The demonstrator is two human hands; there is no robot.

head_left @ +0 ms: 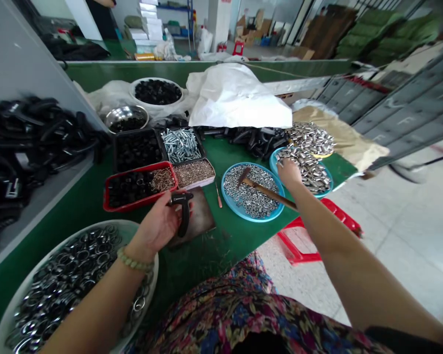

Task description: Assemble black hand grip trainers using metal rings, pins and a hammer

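My left hand point(162, 221) is closed around a black T-shaped plastic handle point(184, 209), with small light markings on its top bar. It is held above a dark metal plate point(203, 216) on the green table. My right hand point(289, 171) reaches into a blue tray point(329, 183) piled with shiny metal cylinders point(308, 169). Its fingertips are among the cylinders, and I cannot see what they grip. Just left of that hand, a wooden-handled hammer point(264, 189) lies across a blue tray point(225, 194) of small metal nuts point(243, 201).
Near my left forearm stands a wide basin point(153, 275) of metal rings. Beyond are a red bin point(105, 196), a box of screws point(180, 145) and a tray of small copper-coloured pieces point(195, 173). A thin red-handled tool point(219, 199) lies mid-table. A red stool point(299, 255) is below the edge.
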